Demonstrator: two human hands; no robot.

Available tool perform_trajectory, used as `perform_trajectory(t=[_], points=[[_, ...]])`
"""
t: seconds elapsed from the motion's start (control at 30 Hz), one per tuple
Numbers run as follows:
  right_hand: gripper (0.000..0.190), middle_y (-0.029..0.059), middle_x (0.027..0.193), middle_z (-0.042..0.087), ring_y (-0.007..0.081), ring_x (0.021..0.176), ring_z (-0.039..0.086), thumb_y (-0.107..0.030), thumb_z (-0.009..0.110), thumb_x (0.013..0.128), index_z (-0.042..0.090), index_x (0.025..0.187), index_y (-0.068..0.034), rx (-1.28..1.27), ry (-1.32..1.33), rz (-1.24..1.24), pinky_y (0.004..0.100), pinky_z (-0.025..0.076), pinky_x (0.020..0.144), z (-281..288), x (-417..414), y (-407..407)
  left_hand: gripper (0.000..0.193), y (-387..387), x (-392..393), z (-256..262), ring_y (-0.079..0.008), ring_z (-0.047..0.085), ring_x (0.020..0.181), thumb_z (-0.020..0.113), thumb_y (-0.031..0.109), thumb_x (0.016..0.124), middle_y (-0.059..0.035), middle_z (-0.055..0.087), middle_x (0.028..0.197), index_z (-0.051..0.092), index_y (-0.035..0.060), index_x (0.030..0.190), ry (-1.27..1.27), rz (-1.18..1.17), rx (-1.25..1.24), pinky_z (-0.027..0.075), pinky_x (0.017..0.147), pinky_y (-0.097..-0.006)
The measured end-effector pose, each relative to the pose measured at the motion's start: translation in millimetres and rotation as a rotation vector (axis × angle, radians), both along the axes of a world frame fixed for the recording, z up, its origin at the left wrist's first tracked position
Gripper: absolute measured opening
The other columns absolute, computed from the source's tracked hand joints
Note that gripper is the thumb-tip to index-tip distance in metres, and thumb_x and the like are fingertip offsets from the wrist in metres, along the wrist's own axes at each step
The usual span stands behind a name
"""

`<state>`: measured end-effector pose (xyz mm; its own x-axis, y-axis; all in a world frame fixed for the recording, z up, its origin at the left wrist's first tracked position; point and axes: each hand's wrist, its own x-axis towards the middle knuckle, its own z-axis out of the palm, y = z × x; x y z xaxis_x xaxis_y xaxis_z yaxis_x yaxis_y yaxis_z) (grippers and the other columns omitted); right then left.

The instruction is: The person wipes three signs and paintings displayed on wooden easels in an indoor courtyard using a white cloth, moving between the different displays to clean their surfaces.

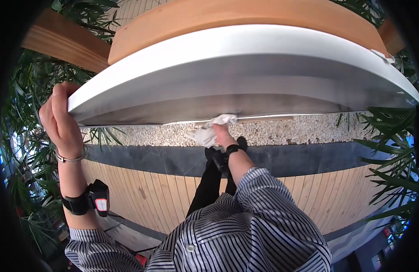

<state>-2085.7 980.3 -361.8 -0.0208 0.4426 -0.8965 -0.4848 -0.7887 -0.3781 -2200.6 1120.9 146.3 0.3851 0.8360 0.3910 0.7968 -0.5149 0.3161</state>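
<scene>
A wide panel with a white top edge (230, 40) and a glossy grey face (223, 81) stands upright before me. At its left end, my left hand (58, 115) grips the white edge, with the fingers partly hidden behind it. My right hand (224, 134) reaches low in the middle and holds a crumpled white cloth (207, 133). The cloth's upper end meets the lower part of the panel's face. Some fingers of the right hand are covered by the cloth.
A thick wooden beam (247, 12) runs behind the panel, with a wooden rail (66, 40) at left. White pebbles (284, 131), a dark stone border (304, 158) and wooden decking (145, 190) lie below. Leafy plants (396, 153) flank both sides. A small white crumpled piece (383, 56) rests at the right.
</scene>
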Motion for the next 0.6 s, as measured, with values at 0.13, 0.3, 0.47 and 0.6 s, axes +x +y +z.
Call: perform_trajectory(t=[0.13, 0.3, 0.47, 0.6], points=[[0.044, 0.0107, 0.101, 0.056, 0.0229, 0.087, 0.056, -0.029, 0.06, 0.078, 0.049, 0.11, -0.001, -0.171, -0.417, -0.474, 0.0365, 0.049, 0.072, -68.4, 101.9, -46.0, 0.044, 3.0, -3.2, 5.2, -0.0136, 0.053, 0.063, 0.034, 0.026, 0.091, -0.0095, 0.061, 0.07, 0.06, -0.0077, 0.081, 0.018, -0.006, -0.004, 0.038, 0.062, -0.0252], [0.045, 0.0181, 0.111, 0.052, 0.0279, 0.098, 0.053, -0.018, 0.056, 0.079, 0.042, 0.115, 0.005, 0.019, -0.615, -0.74, 0.0366, 0.044, 0.085, -48.7, 227.0, -55.9, 0.043, -2.8, -13.8, 4.2, -0.0139, 0.054, 0.067, 0.036, 0.026, 0.091, -0.0095, 0.062, 0.074, 0.06, -0.0087, 0.086, 0.015, 0.025, 0.037, 0.039, 0.064, -0.0244], [0.042, 0.0151, 0.113, 0.051, 0.0267, 0.095, 0.054, -0.012, 0.054, 0.078, 0.042, 0.116, 0.003, -0.137, -0.673, -0.638, 0.0372, 0.045, 0.083, -52.9, 207.0, -42.4, 0.035, 8.6, -26.1, -4.3, -0.0142, 0.057, 0.077, 0.038, 0.02, 0.09, -0.0093, 0.062, 0.088, 0.056, -0.0067, 0.104, 0.022, -0.142, 0.349, 0.043, 0.073, -0.0242], [0.051, 0.0197, 0.118, 0.048, 0.0297, 0.109, 0.047, -0.012, 0.056, 0.08, 0.034, 0.121, 0.009, 0.009, -0.709, -0.595, 0.0351, 0.036, 0.094, -30.9, 35.1, -2.7, 0.035, 2.8, -48.7, 16.0, -0.0173, 0.056, 0.082, 0.035, 0.019, 0.091, -0.0101, 0.058, 0.094, 0.051, -0.0043, 0.112, -0.205, -0.065, 0.194, 0.043, 0.073, -0.026]])
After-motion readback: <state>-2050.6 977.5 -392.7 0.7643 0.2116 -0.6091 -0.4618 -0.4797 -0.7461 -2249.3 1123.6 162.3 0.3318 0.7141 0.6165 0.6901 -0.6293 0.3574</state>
